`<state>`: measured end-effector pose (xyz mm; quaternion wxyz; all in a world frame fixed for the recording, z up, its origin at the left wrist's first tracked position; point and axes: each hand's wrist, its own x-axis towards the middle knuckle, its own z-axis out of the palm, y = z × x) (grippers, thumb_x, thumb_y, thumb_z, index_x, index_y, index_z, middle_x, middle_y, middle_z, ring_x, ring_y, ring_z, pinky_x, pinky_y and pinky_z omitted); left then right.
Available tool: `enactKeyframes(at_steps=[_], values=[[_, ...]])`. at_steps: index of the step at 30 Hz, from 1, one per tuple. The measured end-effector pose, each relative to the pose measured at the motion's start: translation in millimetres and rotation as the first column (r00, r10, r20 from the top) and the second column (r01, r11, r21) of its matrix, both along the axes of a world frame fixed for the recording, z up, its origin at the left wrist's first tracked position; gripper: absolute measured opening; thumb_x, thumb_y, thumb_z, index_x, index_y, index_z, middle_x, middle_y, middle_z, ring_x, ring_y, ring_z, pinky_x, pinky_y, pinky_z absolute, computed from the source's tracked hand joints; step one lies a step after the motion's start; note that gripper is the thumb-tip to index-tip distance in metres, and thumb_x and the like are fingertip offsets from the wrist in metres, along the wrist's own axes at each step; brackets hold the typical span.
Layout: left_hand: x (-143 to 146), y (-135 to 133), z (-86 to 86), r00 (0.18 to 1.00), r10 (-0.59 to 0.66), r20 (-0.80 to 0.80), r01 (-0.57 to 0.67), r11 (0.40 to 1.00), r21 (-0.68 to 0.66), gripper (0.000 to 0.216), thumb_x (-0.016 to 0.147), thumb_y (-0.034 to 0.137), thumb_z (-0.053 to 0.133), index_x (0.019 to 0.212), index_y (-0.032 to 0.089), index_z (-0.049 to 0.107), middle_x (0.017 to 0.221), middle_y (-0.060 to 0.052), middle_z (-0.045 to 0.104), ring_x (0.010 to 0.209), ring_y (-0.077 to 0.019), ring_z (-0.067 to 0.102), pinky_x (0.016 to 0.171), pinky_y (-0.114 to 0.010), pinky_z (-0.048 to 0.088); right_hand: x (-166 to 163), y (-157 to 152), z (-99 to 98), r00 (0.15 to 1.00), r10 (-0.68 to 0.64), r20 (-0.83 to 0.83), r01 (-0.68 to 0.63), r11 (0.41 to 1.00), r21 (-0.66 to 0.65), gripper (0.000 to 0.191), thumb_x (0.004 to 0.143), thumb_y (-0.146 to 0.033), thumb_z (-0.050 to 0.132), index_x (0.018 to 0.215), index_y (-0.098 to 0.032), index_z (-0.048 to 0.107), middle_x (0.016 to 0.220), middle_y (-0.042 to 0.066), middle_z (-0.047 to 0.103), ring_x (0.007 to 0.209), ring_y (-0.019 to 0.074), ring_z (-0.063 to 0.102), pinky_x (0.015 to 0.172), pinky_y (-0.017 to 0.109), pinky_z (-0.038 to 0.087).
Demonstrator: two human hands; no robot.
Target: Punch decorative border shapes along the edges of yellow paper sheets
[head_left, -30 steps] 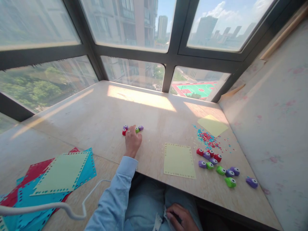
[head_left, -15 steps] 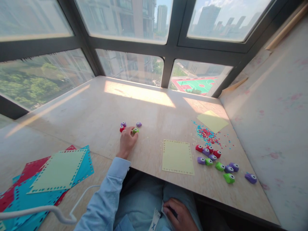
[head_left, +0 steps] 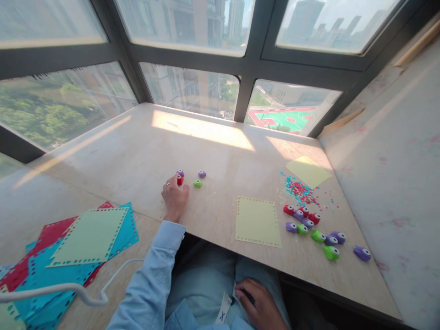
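Note:
My left hand (head_left: pixel 175 197) is over the table with thumb and fingers apart around a small red one-eyed hole punch (head_left: pixel 180 180); firm contact cannot be made out. Just behind that punch sits a purple hole punch (head_left: pixel 180 173). To the right stand a green hole punch (head_left: pixel 197 183) and another purple punch (head_left: pixel 202 174), both untouched. Low in the view, my right hand (head_left: pixel 256 300) rests on my lap, fingers loosely curled and nothing visible in them. A white tag (head_left: pixel 224 309) lies beside it.
A pale yellow sheet (head_left: pixel 258 221) with punched edges lies at centre right. Beyond it are several coloured punches (head_left: pixel 318 236), paper confetti (head_left: pixel 300 190) and another yellow sheet (head_left: pixel 307 172). Punched coloured sheets (head_left: pixel 89 236) and a white cable (head_left: pixel 62 288) occupy the left. Windows and a wall border the table.
My left hand has let go of the green punch and shifted left to the red one. My right hand stays on my lap. The view has tilted slightly.

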<state>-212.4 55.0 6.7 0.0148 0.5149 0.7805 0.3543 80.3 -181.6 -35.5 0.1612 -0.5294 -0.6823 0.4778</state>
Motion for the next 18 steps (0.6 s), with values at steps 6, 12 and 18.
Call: enactKeyframes(at_steps=[6, 12, 18], values=[[-3.6, -3.4, -1.7, 0.998, -0.051, -0.023, 0.052, 0.998, 0.035, 0.031, 0.080, 0.021, 0.058, 0.109, 0.015, 0.066, 0.104, -0.015, 0.070, 0.099, -0.0304, 0.063, 0.091, -0.047, 0.049, -3.1, 1.9, 3.6, 0.999, -0.023, 0.025, 0.023, 1.000, 0.008, 0.023, 0.095, -0.030, 0.047, 0.087, -0.020, 0.067, 0.088, 0.005, 0.070, 0.086, 0.0193, 0.065, 0.079, 0.028, 0.046], [-2.8, -14.6, 0.1, 0.991, -0.122, 0.047, 0.118, 0.990, 0.078, 0.025, 0.080, 0.023, 0.058, 0.103, 0.016, 0.066, 0.098, -0.012, 0.072, 0.084, -0.0251, 0.067, 0.085, -0.042, 0.052, -4.4, 0.4, 8.0, 0.998, -0.028, 0.047, 0.027, 1.000, 0.013, 0.021, 0.095, -0.029, 0.049, 0.087, -0.021, 0.067, 0.089, 0.004, 0.069, 0.087, 0.0189, 0.064, 0.079, 0.028, 0.046], [22.0, -46.6, 2.7, 0.945, -0.268, 0.187, 0.262, 0.963, 0.055, 0.024, 0.078, 0.030, 0.065, 0.099, 0.017, 0.066, 0.095, -0.008, 0.072, 0.078, -0.0216, 0.069, 0.077, -0.036, 0.055, -4.5, 0.0, 5.6, 0.998, -0.031, 0.053, 0.030, 0.999, 0.021, 0.020, 0.094, -0.026, 0.050, 0.088, -0.022, 0.068, 0.088, 0.004, 0.070, 0.087, 0.0184, 0.064, 0.078, 0.027, 0.046]])
